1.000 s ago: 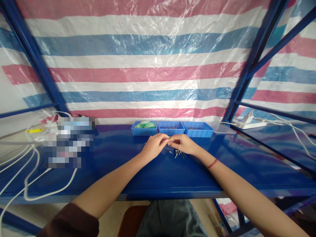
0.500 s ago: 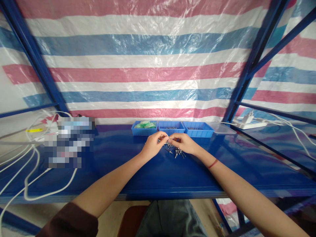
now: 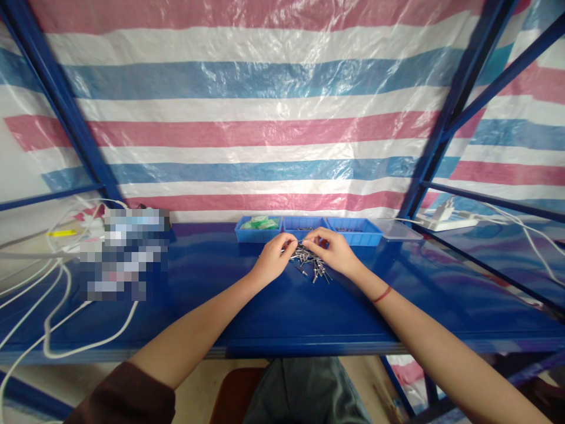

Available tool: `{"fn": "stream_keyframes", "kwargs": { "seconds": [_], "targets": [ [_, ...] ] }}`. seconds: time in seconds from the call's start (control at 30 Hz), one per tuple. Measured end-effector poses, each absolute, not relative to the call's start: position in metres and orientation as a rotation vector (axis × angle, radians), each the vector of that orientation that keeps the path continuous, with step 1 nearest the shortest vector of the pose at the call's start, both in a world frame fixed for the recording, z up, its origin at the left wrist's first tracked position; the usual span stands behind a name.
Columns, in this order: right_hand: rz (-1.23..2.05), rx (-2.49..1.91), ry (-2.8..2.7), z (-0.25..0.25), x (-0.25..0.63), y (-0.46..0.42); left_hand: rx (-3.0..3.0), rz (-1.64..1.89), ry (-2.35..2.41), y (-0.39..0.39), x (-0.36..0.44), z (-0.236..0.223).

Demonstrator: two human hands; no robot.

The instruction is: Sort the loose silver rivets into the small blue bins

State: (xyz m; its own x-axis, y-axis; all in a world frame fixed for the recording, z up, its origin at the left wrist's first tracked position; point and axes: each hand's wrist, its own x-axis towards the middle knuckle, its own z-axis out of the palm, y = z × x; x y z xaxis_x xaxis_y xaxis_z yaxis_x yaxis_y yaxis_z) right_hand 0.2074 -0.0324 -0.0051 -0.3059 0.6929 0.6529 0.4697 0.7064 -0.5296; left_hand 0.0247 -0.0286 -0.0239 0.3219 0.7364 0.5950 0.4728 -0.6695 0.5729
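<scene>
A small heap of grey metal screws (image 3: 309,262) lies on the blue table (image 3: 291,306), in front of three blue bins. My left hand (image 3: 273,259) is curled just left of the heap, its fingertips pinched together above the screws. My right hand (image 3: 332,250) is raised at the heap's right side, with its fingers also drawn into a pinch near the left hand's tips. What either pinch holds is too small to make out.
Three blue bins stand at the table's back: the left one (image 3: 258,229) holds green bits, the middle (image 3: 306,227) and right (image 3: 355,231) hold dark small parts. A clear lid (image 3: 397,231) lies beside them. White cables (image 3: 66,312) and a blurred box (image 3: 121,253) are at the left.
Both hands have lifted a little off the heap and drawn slightly apart, so more of the screws shows between them.
</scene>
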Motion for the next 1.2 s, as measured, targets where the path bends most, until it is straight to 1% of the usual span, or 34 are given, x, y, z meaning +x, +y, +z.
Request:
{"fn": "stream_keyframes", "kwargs": {
  "seconds": [0.1,0.23,0.43,0.57,0.63,0.73,0.93,1.07,1.2],
  "targets": [
    [0.248,-0.912,-1.959,-0.003,0.208,-0.034,2.349,1.205,1.127,-0.028,0.024,-0.026],
    [0.054,-1.039,-1.817,0.002,0.220,-0.027,2.449,1.125,1.173,-0.028,0.023,-0.028],
    [-0.261,-1.341,-1.574,0.003,0.261,-0.006,2.722,0.816,1.173,-0.032,0.020,-0.028],
    [-0.297,-1.737,-1.492,-0.002,0.281,0.001,2.786,0.688,1.147,-0.033,0.021,-0.029],
    [-0.260,-1.820,-1.463,-0.002,0.284,0.002,2.813,0.655,1.147,-0.033,0.021,-0.029],
    [-0.130,-1.700,-1.551,0.000,0.279,0.000,2.848,0.640,1.181,-0.035,0.023,-0.027],
    [0.408,-1.103,-2.129,-0.003,0.235,-0.018,2.735,0.854,1.259,-0.035,0.022,-0.018],
    [0.397,-0.929,-2.273,-0.011,0.212,-0.029,2.642,1.035,1.124,-0.031,0.020,-0.019],
    [0.408,-0.901,-2.190,-0.012,0.211,-0.028,2.389,1.265,1.045,-0.028,0.023,-0.023]
  ]
}}
